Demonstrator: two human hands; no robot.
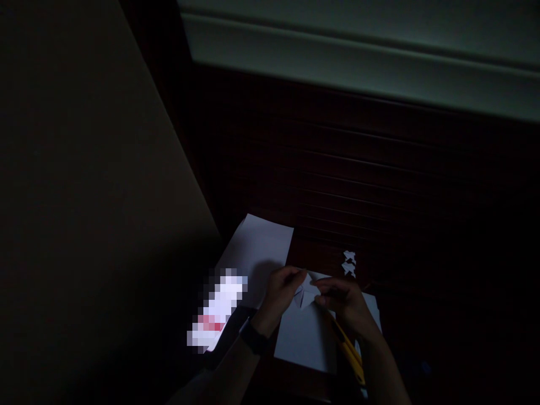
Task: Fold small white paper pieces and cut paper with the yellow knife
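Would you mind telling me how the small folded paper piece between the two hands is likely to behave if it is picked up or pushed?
The folded paper piece, pinched by the left hand and right hand, looks thin, so probably very light. Its creases likely stiffen it, though it would crush easily. Pushed, it should slide rather than roll.

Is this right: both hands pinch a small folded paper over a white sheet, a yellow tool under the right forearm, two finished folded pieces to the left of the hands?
Not quite. The head view shows the two folded pieces to the right of the hands, on the dark table. The rest holds: left hand and right hand pinch the folded paper over the white sheet, and the yellow tool lies under the right forearm.
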